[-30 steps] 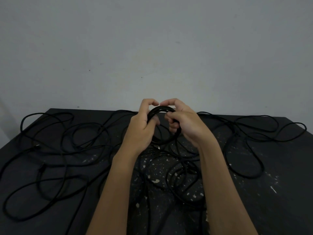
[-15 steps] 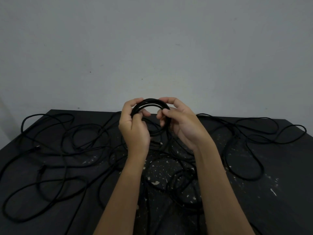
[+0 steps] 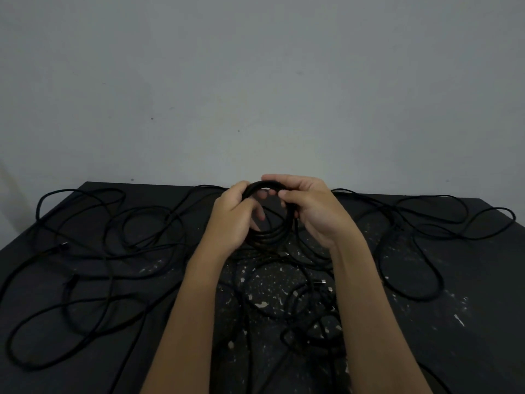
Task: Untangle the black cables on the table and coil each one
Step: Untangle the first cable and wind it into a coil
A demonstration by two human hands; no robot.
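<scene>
A small coil of black cable (image 3: 272, 231) hangs upright between both hands, above the middle of the black table (image 3: 468, 308). My left hand (image 3: 233, 220) grips the coil's left side, fingers curled round its strands. My right hand (image 3: 315, 211) holds the right side and top, thumb and fingers pinching the loops. Loose black cable (image 3: 85, 251) sprawls in tangled loops over the left of the table. More loops (image 3: 420, 237) lie on the right. A smaller tangle with a connector (image 3: 312, 317) sits between my forearms.
The table top is black with pale paint specks near the middle. A plain grey wall (image 3: 255, 95) rises right behind its far edge. The left and right table edges slope down out of the picture.
Both hands with the coil have shifted a little right and down. The left hand has slid lower on the coil's side, and the right hand now covers its top.
</scene>
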